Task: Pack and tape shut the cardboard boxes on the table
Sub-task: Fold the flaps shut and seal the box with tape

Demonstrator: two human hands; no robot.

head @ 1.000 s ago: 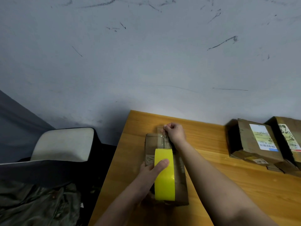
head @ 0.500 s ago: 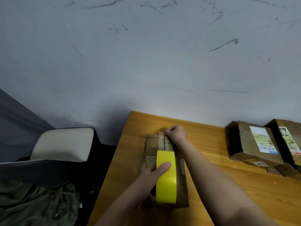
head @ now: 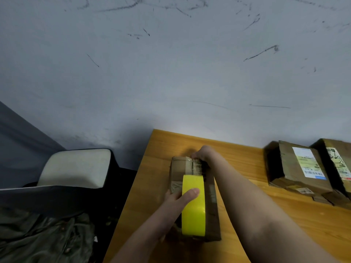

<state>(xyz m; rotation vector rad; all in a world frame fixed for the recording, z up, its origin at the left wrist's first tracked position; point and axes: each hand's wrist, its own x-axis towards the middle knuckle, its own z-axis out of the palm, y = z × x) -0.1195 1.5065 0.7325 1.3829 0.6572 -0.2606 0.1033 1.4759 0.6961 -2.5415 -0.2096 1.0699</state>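
Where the table (head: 247,186) edge comes nearest, a brown cardboard box (head: 179,168) lies lengthwise, pointing at the wall, near the table's left edge. Flaps down; contents hidden. Yellow tape roll (head: 193,205) stands on edge on the box top, over its near half.

Left hand (head: 180,200) grips the roll: thumb (head: 190,193) laid across the yellow face, other fingers curled round the roll's left side, mostly hidden. A clear strip of tape (head: 196,167) runs from the roll along the box's centre seam to the far end.

Right hand (head: 202,153) sits at the box's far end, fingers curled down over the edge onto the strip's end. Pinching it or just pressing it: can't tell, fingertips are hidden. So the strip's loose end is under the right fingers, the roll under the left thumb.

Farther right, well apart: two more cardboard boxes, one with a white label (head: 298,168), the other (head: 336,164) just beside it and cut by the frame edge. Both closed, contents unseen.

Off the table's left: a pale seat cushion (head: 76,168) and dark green cloth (head: 43,238). Scuffed grey wall (head: 171,73) behind.
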